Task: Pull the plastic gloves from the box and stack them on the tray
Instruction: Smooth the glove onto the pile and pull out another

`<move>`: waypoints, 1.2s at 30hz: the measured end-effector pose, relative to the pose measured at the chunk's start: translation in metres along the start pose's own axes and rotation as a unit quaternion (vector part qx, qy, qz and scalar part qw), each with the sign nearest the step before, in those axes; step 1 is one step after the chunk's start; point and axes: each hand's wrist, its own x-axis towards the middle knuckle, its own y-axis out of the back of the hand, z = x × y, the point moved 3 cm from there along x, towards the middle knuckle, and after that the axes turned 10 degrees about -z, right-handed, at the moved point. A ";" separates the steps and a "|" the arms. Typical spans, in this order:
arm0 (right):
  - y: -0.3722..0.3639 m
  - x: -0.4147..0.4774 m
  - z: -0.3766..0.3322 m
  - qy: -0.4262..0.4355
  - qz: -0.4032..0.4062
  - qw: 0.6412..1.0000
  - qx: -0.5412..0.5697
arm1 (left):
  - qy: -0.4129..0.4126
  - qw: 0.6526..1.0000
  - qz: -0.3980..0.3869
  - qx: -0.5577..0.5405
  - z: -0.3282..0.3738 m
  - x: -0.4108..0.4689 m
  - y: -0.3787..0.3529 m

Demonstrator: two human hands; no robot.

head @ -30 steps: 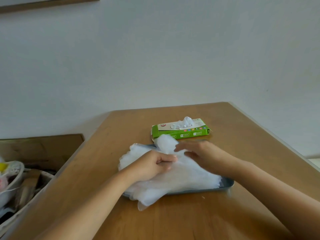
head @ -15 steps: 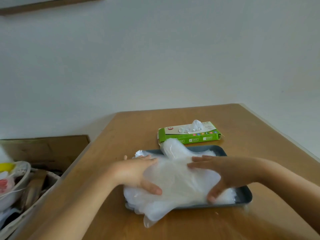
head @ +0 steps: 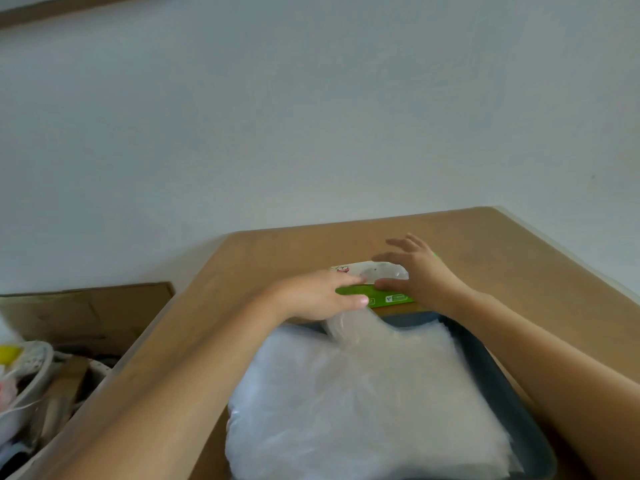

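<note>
Plastic gloves (head: 363, 403) lie in a thick, cloudy white stack on the dark blue-grey tray (head: 502, 386), which sits on the brown desk (head: 277, 251) close to the viewer. The stack covers most of the tray and spills over its 9 o'clock edge. Bare rim shows only along the 3 o'clock side and at the 12 o'clock corner. One rounded lobe of plastic (head: 349, 327) pokes out of the stack at 12 o'clock, under the left hand.

At 12 o'clock from the tray, just beside its far rim, lies the flat green box (head: 391, 298) with a white top panel. A crumpled tuft of clear glove (head: 384, 271) stands out of the opening in that panel.

Left hand (head: 311, 296) reaches in from 8 o'clock and rests on the box's 9 o'clock end. Its fingers (head: 349, 279) lie fairly straight across the top, and its thumb lies along the green front face. It is not curled round anything.

Right hand (head: 419, 275) comes in from 4 o'clock and sits over the box's 3 o'clock half. Its fingers (head: 401, 245) are spread and open, lifted above the panel. Its thumb lies low beside the tuft; motion blur hides whether the two touch.

Off the desk at 9 o'clock stands a brown cardboard carton (head: 86, 313). Nearer the viewer is a white basket (head: 31, 372) of mixed clutter with something yellow (head: 8, 353) in it. A pale wall (head: 311, 116) fills the view beyond the desk.
</note>
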 end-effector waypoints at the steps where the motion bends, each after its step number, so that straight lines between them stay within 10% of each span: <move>1: 0.000 0.002 0.002 0.016 0.025 0.999 0.015 | 0.002 1.000 -0.015 0.008 0.000 0.007 -0.003; 13: 0.097 -0.030 -0.047 0.076 0.231 0.859 0.450 | 0.036 0.997 -0.063 -0.001 0.001 0.024 -0.017; 18: 0.128 -0.053 -0.071 0.078 0.193 0.870 0.447 | -0.040 0.991 -0.052 -0.117 -0.001 0.011 -0.008; 23: 0.137 -0.073 -0.080 0.065 0.139 0.866 0.477 | -0.198 0.900 -0.037 -0.386 0.017 -0.015 0.004; 36: 0.141 -0.124 -0.129 0.119 0.096 0.831 0.534 | -0.335 0.754 0.045 -0.564 0.069 -0.071 0.008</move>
